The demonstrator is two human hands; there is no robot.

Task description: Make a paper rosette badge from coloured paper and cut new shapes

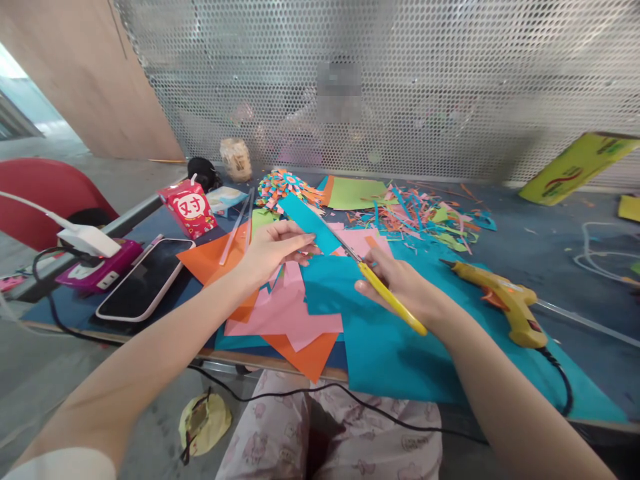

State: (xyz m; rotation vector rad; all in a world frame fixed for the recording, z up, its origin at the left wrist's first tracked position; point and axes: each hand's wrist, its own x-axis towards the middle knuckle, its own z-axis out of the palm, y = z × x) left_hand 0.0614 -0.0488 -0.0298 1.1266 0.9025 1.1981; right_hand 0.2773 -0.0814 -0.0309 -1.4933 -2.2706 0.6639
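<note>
A blue paper strip is pinched in my left hand, its upper end pointing away from me. My right hand holds yellow-handled scissors, whose blades reach up to the strip's right edge. How far the blades are apart cannot be made out. Below both hands lie pink paper, orange paper and large blue sheets. Beyond the strip sits a fringed multicoloured paper flower, with a heap of thin paper cuttings to its right.
A yellow glue gun lies at the right on blue paper, its black cord trailing over the table's front edge. At the left are a phone, a purple power strip and a red packet. A perforated metal panel stands behind.
</note>
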